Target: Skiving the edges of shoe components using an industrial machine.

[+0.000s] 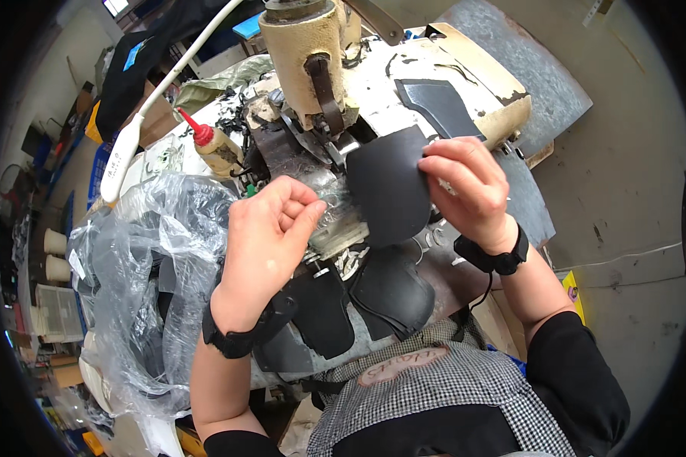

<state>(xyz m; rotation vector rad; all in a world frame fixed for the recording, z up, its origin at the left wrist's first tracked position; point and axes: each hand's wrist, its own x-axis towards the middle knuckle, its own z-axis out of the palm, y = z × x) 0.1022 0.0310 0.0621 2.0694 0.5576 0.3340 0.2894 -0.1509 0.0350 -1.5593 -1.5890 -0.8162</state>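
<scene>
My right hand point(469, 186) pinches a black leather-like panel point(389, 186) by its right edge, holding it up beside the head of a cream workshop machine point(301, 61). My left hand point(270, 236) is closed to the left of the panel, apart from it. Its thumb and index finger press together; anything between their tips is too small to make out. Below my hands, black cut panels point(395, 289) lie by the table's near edge, one more point(320, 312) next to my left wrist. Another black panel point(443, 107) rests on the machine bed at the back right.
Crumpled clear plastic bags point(168, 228) with dark pieces inside stand at the left. A small bottle with a red nozzle point(202, 137) is near the machine head. A white lamp point(122, 156) on a bent stem hangs at the upper left. Black offcuts point(453, 68) litter the bed.
</scene>
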